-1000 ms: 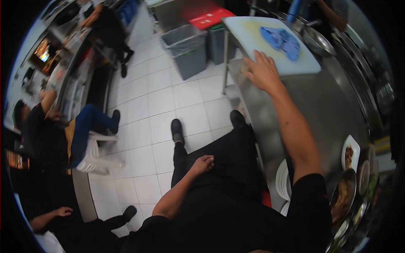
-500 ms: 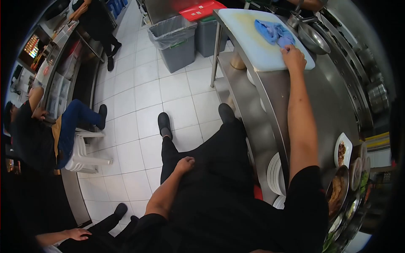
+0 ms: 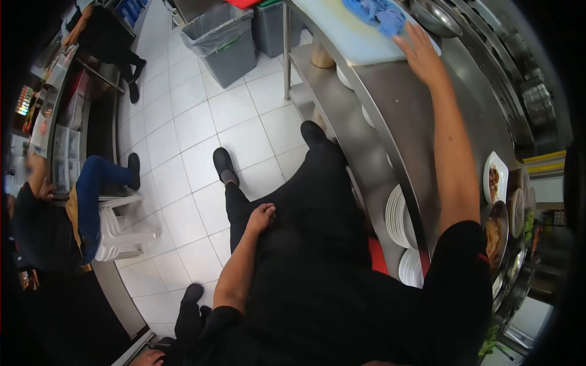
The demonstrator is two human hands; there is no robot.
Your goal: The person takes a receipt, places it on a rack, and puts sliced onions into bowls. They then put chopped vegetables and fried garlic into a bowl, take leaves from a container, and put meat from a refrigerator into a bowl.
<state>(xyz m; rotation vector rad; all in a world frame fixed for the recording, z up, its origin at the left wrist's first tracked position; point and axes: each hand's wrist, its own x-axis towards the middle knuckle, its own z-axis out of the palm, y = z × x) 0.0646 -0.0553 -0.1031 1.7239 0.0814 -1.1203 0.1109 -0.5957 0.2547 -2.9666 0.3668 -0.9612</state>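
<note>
Arms set apart. Right arm (image 3: 455,152) stretched nearly straight along the steel counter (image 3: 415,116), forearm running near to far, hand angled leftward at the wrist. Right hand (image 3: 421,53) over the near right corner of the white cutting board (image 3: 366,52), back up, fingers and thumb splayed, grip unclosed. Fingertips point far and left, just beside the right end of the blue cloth (image 3: 378,13); whether they touch, I can't make out. Cloth lies crumpled on the board at the counter's far end, long axis slanting from far left to near right, near end pointing to the hand. Its far edge runs out of view. Left arm (image 3: 241,268) bent forward; left hand (image 3: 262,218) low before black clothing (image 3: 305,256), fingers loosely curled, hold unclear.
</note>
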